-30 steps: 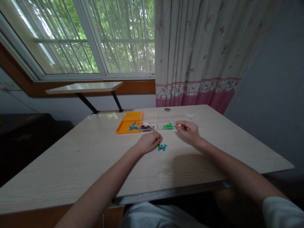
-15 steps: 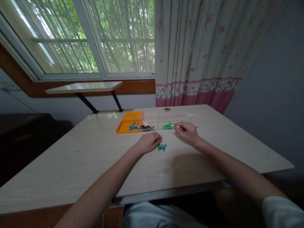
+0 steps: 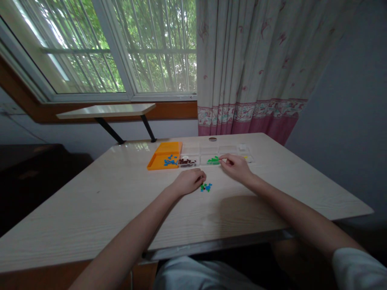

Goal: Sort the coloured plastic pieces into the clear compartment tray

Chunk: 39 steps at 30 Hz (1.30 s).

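- My R hand [image 3: 236,166]: pinched, can't tell if on a pc; green pcs [image 3: 213,160] just L of it, in clear tray [image 3: 209,150] nr table's [image 3: 193,217] far edge.
- My L hand [image 3: 188,181]: curled, can't tell if holding; mixed pile [image 3: 208,187] just beside, toward table's front edge.
- Blue pcs [image 3: 171,162] in orange box [image 3: 169,148], tray's L end.

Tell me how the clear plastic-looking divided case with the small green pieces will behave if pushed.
The clear divided case will probably slide without tipping, since it lies low on the pale wood-grained table. Its straight walls suggest fair stiffness. The small green pieces lie heaped in one compartment, so they may shift.
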Available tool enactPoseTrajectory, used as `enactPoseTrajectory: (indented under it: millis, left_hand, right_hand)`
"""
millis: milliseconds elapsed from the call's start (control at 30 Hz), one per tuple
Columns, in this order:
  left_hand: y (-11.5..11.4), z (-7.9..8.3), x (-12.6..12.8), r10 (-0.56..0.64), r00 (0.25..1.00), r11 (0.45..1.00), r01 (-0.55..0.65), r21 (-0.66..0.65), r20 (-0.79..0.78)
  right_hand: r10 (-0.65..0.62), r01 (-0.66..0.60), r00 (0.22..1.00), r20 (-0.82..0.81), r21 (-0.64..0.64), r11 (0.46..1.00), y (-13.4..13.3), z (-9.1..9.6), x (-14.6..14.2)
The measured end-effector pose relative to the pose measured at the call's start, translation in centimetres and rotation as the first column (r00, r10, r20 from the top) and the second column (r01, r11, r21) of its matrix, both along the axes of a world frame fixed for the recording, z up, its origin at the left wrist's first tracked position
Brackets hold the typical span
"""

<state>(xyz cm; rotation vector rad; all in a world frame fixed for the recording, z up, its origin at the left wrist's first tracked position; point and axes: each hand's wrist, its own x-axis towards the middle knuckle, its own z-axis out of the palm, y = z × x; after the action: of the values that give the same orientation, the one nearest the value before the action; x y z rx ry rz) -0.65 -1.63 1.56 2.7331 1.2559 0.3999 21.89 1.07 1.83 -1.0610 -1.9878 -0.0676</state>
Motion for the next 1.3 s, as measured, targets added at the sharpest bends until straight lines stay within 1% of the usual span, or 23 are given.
enactPoseTrajectory:
  millis: [167,267,400,567,700,767,800,867,933,1000,1033,1100,1300]
  left_hand:
    - [0.0,0.1,0.1,0.001,1.000,1.000,-0.001,0.000,0.001]
    - [0.0,0.1,0.1,-0.005,1.000,1.000,0.005,-0.002,-0.007]
    - [0.0,0.1,0.2,-0.020,1.000,1.000,0.020,-0.004,-0.003]
    - [0.1,0.0,0.3,-0.017,1.000,1.000,0.017,0.002,0.010]
    - [0.0,0.2,0.2,-0.008,1.000,1.000,0.007,0.001,0.017]
    - [0.0,0.3,0.1,0.001,1.000,1.000,-0.001,0.004,0.028]
    - [0.0,0.4,0.0,0.003,0.999,1.000,-0.003,0.007,0.033]
    - [0.0,0.5,-0.2,0.004,0.999,1.000,-0.005,0.019,0.039]
    - [0.0,0.5,-0.3,0.008,0.999,0.999,-0.010,0.031,0.044]
    - [0.0,0.5,-0.4,0.015,0.999,0.999,-0.017,0.035,0.045]
    - [0.0,0.5,-0.4,0.020,0.999,0.999,-0.021,0.035,0.045]
    - [0.0,0.5,-0.3,0.023,0.999,0.999,-0.025,0.034,0.042]
    - [-0.1,0.6,-0.1,0.031,0.999,0.999,-0.032,0.039,0.023]
  right_hand:
    - [-0.117,0.120,0.992,0.038,-0.084,0.989,1.0,-0.7,0.1]
    - [-0.182,0.194,0.978,0.103,-0.122,0.973,1.6,-0.9,0.2]
    - [-0.237,0.270,0.953,0.190,-0.170,0.948,2.2,-0.9,0.1]
    - [-0.275,0.337,0.921,0.277,-0.206,0.919,2.5,-0.7,-0.2]
    - [-0.248,0.316,0.927,0.282,-0.227,0.921,2.2,-0.5,-0.1]
    - [-0.194,0.260,0.942,0.273,-0.235,0.936,1.8,-0.5,0.0]
    - [-0.136,0.207,0.952,0.274,-0.247,0.947,1.6,-0.5,0.1]
    - [0.042,0.047,0.955,0.293,-0.292,0.955,1.0,-0.5,0.1]
    - [0.247,-0.127,0.914,0.322,-0.351,0.928,0.2,-0.5,-0.1]
    - [0.388,-0.240,0.853,0.349,-0.397,0.886,-0.5,-0.5,-0.5]
    - [0.426,-0.268,0.829,0.363,-0.411,0.871,-0.8,-0.5,-0.7]
    - [0.460,-0.288,0.799,0.387,-0.426,0.858,-1.2,-0.5,-1.1]
    - [0.472,-0.276,0.784,0.403,-0.455,0.847,-1.4,-0.6,-1.6]
